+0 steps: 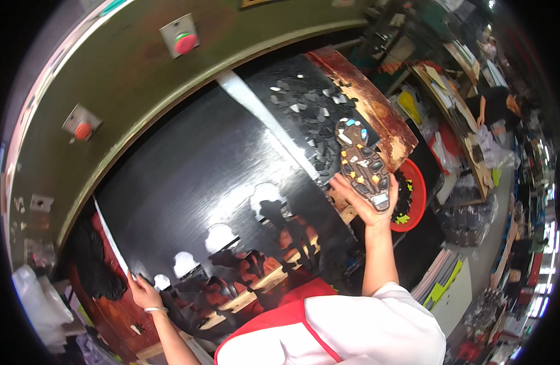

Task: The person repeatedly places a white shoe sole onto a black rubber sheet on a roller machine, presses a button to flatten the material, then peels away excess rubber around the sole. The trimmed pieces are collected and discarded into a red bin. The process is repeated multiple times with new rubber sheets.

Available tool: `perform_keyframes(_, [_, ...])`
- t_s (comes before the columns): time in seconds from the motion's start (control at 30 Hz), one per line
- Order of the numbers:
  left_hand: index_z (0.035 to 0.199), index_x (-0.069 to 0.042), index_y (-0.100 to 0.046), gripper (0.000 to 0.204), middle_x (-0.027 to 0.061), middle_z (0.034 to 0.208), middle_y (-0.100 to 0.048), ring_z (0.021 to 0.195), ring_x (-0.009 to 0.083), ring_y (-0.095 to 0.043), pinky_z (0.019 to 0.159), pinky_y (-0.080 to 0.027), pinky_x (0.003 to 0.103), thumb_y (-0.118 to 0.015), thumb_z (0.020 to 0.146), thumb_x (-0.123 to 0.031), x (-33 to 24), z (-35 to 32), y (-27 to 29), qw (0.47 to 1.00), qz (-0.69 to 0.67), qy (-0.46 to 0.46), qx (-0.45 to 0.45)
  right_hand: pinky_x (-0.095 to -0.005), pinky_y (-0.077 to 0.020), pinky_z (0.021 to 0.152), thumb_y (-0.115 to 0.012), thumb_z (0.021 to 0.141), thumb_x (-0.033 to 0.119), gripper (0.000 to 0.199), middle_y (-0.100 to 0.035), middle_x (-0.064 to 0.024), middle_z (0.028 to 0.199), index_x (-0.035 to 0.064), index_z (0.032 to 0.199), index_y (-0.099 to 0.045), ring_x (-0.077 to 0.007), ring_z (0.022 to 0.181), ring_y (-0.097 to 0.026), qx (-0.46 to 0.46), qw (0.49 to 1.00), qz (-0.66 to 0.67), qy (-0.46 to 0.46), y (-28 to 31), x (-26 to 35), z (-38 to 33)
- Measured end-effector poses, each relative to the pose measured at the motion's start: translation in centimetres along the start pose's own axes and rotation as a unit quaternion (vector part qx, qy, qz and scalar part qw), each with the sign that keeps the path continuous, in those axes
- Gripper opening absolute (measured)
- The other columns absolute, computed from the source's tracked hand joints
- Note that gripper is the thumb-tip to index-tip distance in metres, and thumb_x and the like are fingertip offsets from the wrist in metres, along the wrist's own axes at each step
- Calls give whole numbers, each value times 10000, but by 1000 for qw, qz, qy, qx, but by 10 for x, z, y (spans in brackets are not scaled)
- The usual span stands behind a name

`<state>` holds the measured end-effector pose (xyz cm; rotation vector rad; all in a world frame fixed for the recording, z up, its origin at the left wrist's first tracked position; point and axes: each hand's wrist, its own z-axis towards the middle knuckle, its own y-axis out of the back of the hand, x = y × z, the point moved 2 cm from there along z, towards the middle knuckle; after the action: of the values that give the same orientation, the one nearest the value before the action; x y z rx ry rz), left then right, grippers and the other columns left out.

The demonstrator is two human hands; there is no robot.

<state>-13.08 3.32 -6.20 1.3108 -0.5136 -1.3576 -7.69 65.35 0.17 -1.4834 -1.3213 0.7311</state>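
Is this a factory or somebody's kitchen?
Most likely a factory, perhaps one that makes shoes. The right hand holds a studded shoe sole, the left hand rests on a big black sheet with shapes cut out, and the green machine behind has red buttons.

Bright overhead light glares white on the glossy black sheet [195,176] — strong fisheye bending and black corners; the far right background is overexposed and blurred
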Motion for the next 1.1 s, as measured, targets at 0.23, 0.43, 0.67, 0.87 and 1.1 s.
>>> perform_keyframes(0.23, [1263,-162,-610,371,140,668,-632,591,341,-624,563,-478,442,-583,907,-266,-25,11,20,992,45,87,74,-554,-375,1076,-534,892,358,633,-513,-210,1362,18,1410,-401,-386,1212,-521,-76,958,-270,57,-80,-75,21])
perform_keyframes(0.43, [1256,-51,-600,409,82,592,-558,509,278,-566,497,-437,393,-632,866,-167,-50,25,29,997,-37,39,-50,-466,-429,1010,-767,639,445,1086,-448,-239,1360,-10,1478,-250,-364,1186,-535,166,821,-539,-85,-148,-219,45])
perform_keyframes(0.67, [1254,-2,-589,421,132,733,-645,576,309,-610,527,-479,403,-629,861,-149,-58,32,32,998,-42,50,-13,-354,-456,978,-871,559,211,827,-590,-175,1237,16,1300,-560,-257,1117,-579,305,528,-787,-87,-148,-444,76])
perform_keyframes(0.87, [1269,15,-565,432,147,728,-648,581,308,-624,537,-489,385,-624,861,-113,-64,37,31,998,-25,31,-43,-582,-322,1051,-864,572,253,932,-234,-443,1383,-6,1365,-451,-597,1283,-274,409,348,-832,138,-115,-490,37])
perform_keyframes(1.1, [1284,-5,-553,422,152,837,-688,670,318,-663,591,-522,396,-606,890,-149,-64,35,27,999,-8,34,-28,-475,-443,966,-751,779,175,552,-562,-258,1223,-40,1250,-560,-379,1182,-527,558,329,-749,140,-122,-444,31])
